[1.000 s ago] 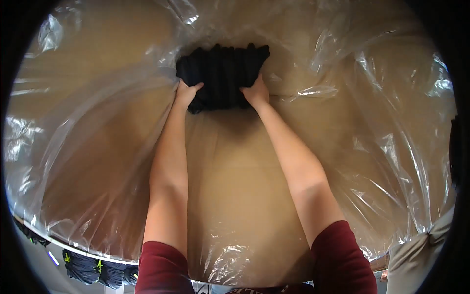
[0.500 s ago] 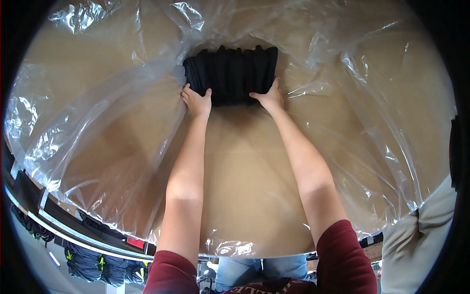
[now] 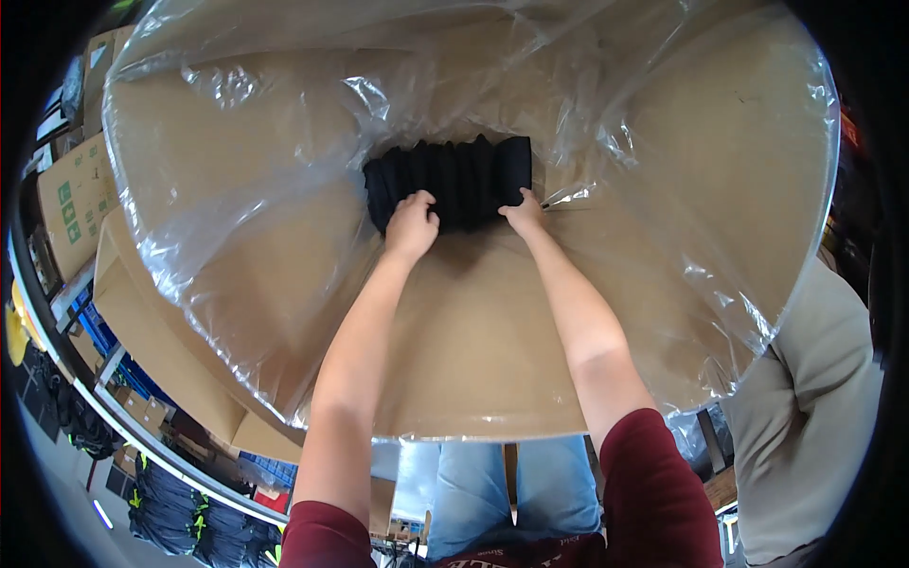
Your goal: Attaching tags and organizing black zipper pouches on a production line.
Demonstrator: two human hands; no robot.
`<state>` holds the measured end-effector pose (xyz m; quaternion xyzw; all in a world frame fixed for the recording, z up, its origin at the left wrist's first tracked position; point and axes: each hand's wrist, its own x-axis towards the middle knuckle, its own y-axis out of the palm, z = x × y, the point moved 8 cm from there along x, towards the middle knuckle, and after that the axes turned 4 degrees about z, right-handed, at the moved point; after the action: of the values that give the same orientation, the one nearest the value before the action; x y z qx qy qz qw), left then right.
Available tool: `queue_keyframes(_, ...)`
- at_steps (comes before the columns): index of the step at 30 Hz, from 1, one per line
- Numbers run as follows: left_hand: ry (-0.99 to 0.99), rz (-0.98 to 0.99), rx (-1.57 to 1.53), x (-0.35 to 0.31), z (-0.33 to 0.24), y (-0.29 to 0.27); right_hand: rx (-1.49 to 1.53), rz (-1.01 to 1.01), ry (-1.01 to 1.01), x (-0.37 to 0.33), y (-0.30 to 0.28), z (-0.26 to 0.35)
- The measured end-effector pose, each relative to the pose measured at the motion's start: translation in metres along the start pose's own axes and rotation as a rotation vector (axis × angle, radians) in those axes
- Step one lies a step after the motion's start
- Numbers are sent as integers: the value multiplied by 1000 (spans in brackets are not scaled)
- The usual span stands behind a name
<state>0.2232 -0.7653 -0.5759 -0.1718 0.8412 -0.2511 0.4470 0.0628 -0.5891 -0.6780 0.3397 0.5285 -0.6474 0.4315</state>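
A row of folded black cloth pieces (image 3: 454, 180) stands packed side by side against the far wall, inside a large cardboard box lined with clear plastic (image 3: 227, 227). My left hand (image 3: 413, 225) is closed with its fingers curled over the near edge of the row, left of its middle. At the right near corner, my right hand (image 3: 525, 216) grips the row between thumb and fingers. Both forearms reach in over the box's near edge. The lower part of the cloth is hidden by my hands and shadow.
At the left stand cardboard cartons (image 3: 80, 204) and a curved metal rail (image 3: 156, 470). Black bundles with yellow-green ties (image 3: 175, 511) lie below that rail. Someone's beige-trousered leg (image 3: 805, 417) is close by on the right.
My left hand has gone from the row's left end to its near edge, fingers now curled on top. The right hand stays at the right corner. The view has shifted, showing more surroundings.
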Motion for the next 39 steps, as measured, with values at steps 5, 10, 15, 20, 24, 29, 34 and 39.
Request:
queue_keyframes(5, 456, 4, 292, 29, -68, 55, 36, -153, -50, 49, -10, -5)
queue_keyframes(10, 494, 58, 606, 66, -74, 126, 44, -174, -120, 87, -8, -28)
queue_keyframes(15, 516, 22, 442, 62, -38, 118, -181, -215, -222, 45, 10, 33)
queue_keyframes(20, 550, -70, 221, 62, -69, 110, -205, 121, -370, 79, 63, 18)
queue_keyframes(24, 579, -78, 325, 74, -83, 112, -63, 115, -422, 107, 46, -12)
queue_keyframes(29, 575, -36, 367, 59, -67, 106, -165, 367, -256, 73, 36, -1)
queue_keyframes(34, 593, -47, 422, 55, -80, 113, -265, 378, -207, 67, 19, -9)
queue_keyframes(39, 510, -11, 572, 47, -92, 102, -333, 254, -174, 51, -8, -10)
